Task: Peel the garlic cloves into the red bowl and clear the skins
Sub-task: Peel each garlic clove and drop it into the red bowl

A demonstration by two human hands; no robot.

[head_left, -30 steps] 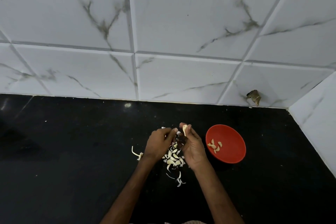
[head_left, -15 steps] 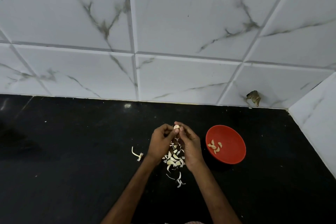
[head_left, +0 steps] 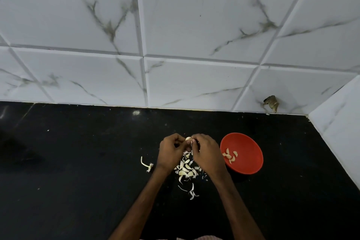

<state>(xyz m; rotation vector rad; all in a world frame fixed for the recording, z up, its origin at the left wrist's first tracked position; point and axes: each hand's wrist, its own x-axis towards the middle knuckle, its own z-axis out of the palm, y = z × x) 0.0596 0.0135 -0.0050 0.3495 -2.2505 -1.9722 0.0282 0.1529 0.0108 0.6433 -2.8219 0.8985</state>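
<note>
Now left hand (head_left: 171, 152) and right hand (head_left: 207, 153) both pinch one garlic clove (head_left: 188, 139), fingers curled round it; small, light, papery skin, likely slippery, best nipped at tip.

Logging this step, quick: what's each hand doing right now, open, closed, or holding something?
Left hand: closed, fingers pinching the garlic clove.
Right hand: closed, fingertips pinching the same garlic clove.

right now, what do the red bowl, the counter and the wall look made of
Red bowl: probably plastic, matte even colour, no glints. Counter: polished black stone, likely granite, mirroring a light spot. Wall: smooth tiles, seemingly ceramic printed like white marble, with grey veins and bevelled joints.
</note>
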